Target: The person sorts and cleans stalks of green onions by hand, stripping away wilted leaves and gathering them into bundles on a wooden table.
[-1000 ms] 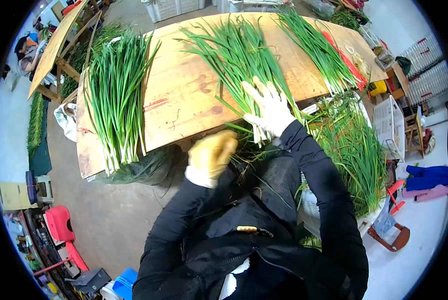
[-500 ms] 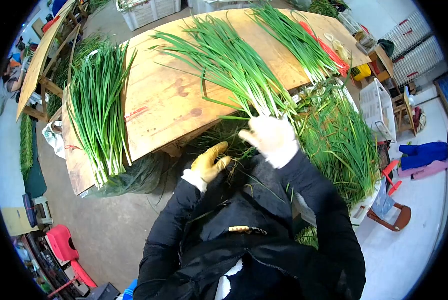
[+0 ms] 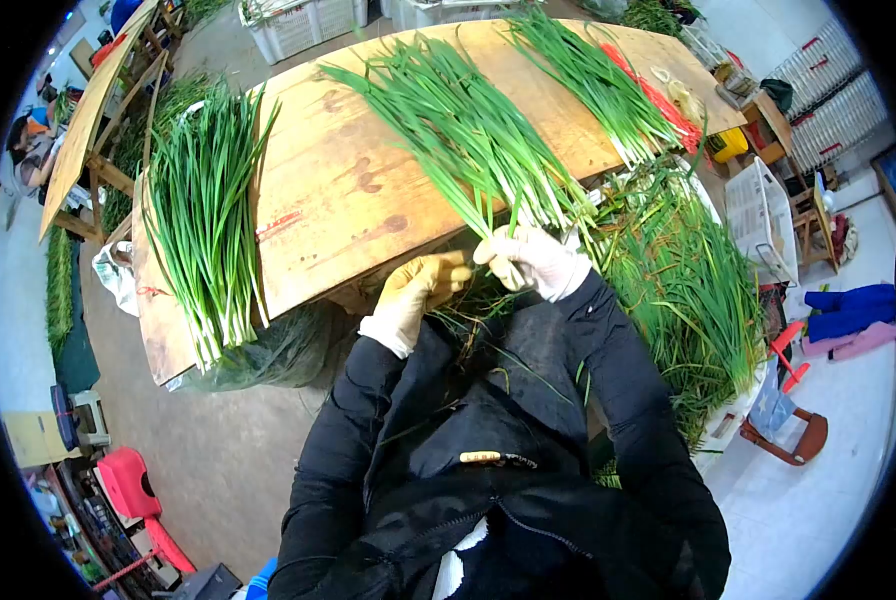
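In a white glove, my right hand (image 3: 538,264) pinches a few garlic chive stalks by their pale lower ends, at the near edge of the wooden table. These stalks stretch up beside the middle bunch of garlic chives (image 3: 468,130), which lies on the boards. Just left of it, my left hand (image 3: 418,290) wears a yellowish glove, its fingertips pressed together and pointing at the right hand's fingers. Whatever the left fingers hold is too small to make out. Loose leaf scraps (image 3: 473,312) hang below both hands, over the dark apron.
Another chive bunch (image 3: 203,220) lies on the left end of the wooden table (image 3: 313,190). A third bunch (image 3: 598,90) rests at the far right beside red strips (image 3: 658,95). Right of me, a container is heaped with untrimmed greens (image 3: 678,290). A white crate (image 3: 756,215) stands beyond.
My right hand has gone from thumb spread to pinching chive stalks, drawing their ends off the bunch. My left hand has risen toward it, its fingers now closed together.
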Tool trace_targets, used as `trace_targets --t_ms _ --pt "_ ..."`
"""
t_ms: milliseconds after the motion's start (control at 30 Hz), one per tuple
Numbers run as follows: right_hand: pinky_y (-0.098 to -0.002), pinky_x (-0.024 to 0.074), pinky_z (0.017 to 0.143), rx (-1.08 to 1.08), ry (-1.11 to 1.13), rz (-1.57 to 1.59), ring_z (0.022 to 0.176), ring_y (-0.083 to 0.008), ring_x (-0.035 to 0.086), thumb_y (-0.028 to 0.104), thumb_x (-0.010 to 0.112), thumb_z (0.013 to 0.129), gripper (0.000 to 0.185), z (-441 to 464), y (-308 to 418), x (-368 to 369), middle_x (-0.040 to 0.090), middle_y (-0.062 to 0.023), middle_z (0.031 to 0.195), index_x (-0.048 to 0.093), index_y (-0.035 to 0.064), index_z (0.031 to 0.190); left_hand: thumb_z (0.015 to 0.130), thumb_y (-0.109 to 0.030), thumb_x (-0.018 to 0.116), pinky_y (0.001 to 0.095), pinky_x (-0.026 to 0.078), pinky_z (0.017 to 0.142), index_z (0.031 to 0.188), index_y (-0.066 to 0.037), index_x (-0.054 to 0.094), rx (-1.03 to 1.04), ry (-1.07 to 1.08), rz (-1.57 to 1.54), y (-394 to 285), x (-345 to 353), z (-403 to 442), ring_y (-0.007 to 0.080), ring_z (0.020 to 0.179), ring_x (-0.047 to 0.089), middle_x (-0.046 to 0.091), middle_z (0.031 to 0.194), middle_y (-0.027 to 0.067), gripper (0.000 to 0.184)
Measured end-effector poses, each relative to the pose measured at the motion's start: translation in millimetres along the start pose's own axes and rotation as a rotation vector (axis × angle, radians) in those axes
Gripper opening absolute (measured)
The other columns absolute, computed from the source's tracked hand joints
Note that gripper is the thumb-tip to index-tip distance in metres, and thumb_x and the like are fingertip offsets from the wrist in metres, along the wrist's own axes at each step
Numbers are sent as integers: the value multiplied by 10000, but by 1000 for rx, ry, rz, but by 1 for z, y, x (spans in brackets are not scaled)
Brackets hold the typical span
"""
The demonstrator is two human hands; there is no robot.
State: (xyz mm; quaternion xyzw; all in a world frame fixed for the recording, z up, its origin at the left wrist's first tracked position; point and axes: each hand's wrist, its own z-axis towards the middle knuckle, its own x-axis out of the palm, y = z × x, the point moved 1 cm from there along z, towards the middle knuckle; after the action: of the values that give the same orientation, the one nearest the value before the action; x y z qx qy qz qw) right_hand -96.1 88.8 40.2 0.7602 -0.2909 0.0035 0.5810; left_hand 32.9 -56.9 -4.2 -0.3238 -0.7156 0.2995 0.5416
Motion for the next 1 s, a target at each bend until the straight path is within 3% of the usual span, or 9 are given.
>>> trace_targets --t_ms 233,267,400,433,500,600,700,800,1000 --pt "-240 403 412 18 -231 -607 464 -116 530 265 505 826 251 -15 -19 37 547 -28 558 588 42 744 782 -242 586 243 432 690 1004 -36 555 -1 -79 -254 0 11 21 109 765 555 599 897 41 304" --pt "-287 417 426 -507 -340 -1267 480 -176 545 270 522 810 233 -19 -22 36 543 -51 560 571 67 706 778 -217 589 240 437 681 973 -33 569 8 -97 -206 1 9 24 113 754 558 605 873 45 269" --pt "-311 422 433 -763 -149 -1433 490 -220 540 207 595 723 141 -48 -14 56 526 -61 568 559 91 651 780 -149 569 210 429 550 900 -46 587 37 -247 -278 13 10 30 94 628 530 607 816 31 159" --pt "-303 421 435 -815 -51 -1224 483 -221 537 202 617 706 140 -53 -19 60 539 -58 578 569 79 658 787 -137 558 210 428 551 891 -51 588 52 -290 -328 19 0 34 93 633 531 606 816 26 139" --pt "-316 437 485 -168 131 -891 527 -248 548 231 607 711 182 -77 -14 66 567 -77 633 566 60 666 791 -126 550 208 427 561 885 -67 584 49 -261 -318 19 -8 38 93 673 542 607 843 25 116" --pt "-286 442 611 341 407 -1204 681 -162 577 350 610 709 361 -83 -6 45 592 -75 751 582 91 959 769 -166 585 215 430 621 953 -64 570 17 -146 -249 8 3 28 101 744 544 602 918 37 211" --pt "-307 438 706 -141 72 -1051 801 -207 574 343 617 692 457 -81 -30 2 589 -91 835 527 74 1051 770 -176 582 237 424 712 1001 -61 562 -6 -14 -292 7 10 20 111 825 540 591 967 48 259" --pt "-175 416 595 438 265 123 728 -85 554 346 500 816 404 -24 -86 -30 605 -58 876 526 22 1056 762 -227 593 269 402 796 1033 -33 544 10 63 -338 22 11 29 133 904 520 574 1007 60 337" --pt "-160 387 475 38 -145 45 523 -58 519 234 562 798 223 -22 -58 29 593 -24 643 581 13 825 772 -378 557 376 366 889 1178 1 381 -10 159 -443 36 10 21 246 1066 427 426 1190 151 582"
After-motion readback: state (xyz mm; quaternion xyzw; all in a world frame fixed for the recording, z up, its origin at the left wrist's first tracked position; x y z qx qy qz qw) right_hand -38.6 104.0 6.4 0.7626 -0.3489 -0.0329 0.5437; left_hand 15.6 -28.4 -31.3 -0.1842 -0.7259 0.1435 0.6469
